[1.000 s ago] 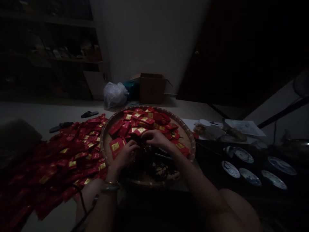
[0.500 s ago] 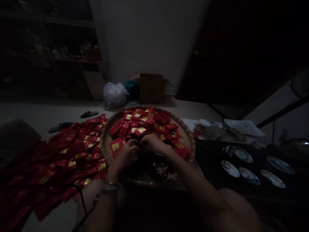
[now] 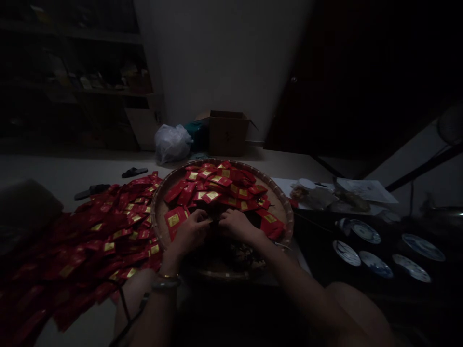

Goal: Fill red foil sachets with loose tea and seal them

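Observation:
A round woven tray sits before me, heaped at its far side with small red packets bearing gold labels. Dark, loose, leaf-like bits lie in its near part, too dim to identify. Over them is my left hand, its thumb and fingers pinched together. My right hand is a short way to the right, fingers curled and closed, at the near edge of the packets. What either hand holds is too small and dark to make out. One red packet lies just left of my left hand.
Many more red packets cover the floor at left, near dark slippers. Blue-and-white dishes stand on a dark table at right. Behind the tray are a white plastic bag and an open cardboard box.
My hands have moved apart, leaving a small gap between them. The right hand has shifted right and slightly down. The packets have stayed in place.

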Motion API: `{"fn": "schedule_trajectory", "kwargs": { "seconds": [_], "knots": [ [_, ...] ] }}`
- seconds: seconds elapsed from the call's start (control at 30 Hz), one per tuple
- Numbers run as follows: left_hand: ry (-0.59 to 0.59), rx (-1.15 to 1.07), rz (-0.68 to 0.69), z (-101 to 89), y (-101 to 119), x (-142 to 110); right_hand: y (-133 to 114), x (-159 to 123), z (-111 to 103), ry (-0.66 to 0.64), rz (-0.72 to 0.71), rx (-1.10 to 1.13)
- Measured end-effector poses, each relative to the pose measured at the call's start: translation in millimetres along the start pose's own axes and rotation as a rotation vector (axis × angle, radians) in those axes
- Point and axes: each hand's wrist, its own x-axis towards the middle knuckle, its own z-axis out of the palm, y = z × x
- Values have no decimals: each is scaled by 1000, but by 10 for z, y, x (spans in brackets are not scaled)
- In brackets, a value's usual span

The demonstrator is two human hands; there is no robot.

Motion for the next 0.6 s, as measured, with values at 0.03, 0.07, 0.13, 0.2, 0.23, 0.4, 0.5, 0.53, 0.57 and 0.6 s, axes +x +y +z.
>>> {"fn": "schedule_trajectory", "kwargs": {
  "seconds": [0.03, 0.07, 0.13, 0.2, 0.23, 0.4, 0.5, 0.53, 0.57, 0.6],
  "knots": [
    [-3, 10, -4, 1, 13, -1, -27, -10, -11, -39, 26, -28],
    [-7, 17, -6, 9, 28, 1, -59, -24, -18, -69, 50, -42],
    [-13, 8, 2, 46, 65, 10, -125, -40, -13, -112, 102, -54],
    [-9, -48, 23, 99, 100, 25, -170, -25, 17, -122, 138, -56],
    [0, -96, 25, 126, 111, 31, -173, -8, 39, -116, 146, -45],
    [60, -385, -202, 186, 19, 19, 56, 23, 140, 53, 160, 305],
    [-37, -419, -335, 195, -79, 1, 255, -64, 151, 237, 84, 583],
    [-73, -422, -359, 201, -98, 2, 300, -97, 145, 273, 61, 630],
    [-96, -424, -379, 208, -108, 8, 329, -123, 138, 294, 52, 652],
    [-106, -425, -395, 214, -108, 17, 343, -138, 131, 304, 63, 658]
  ]
}}
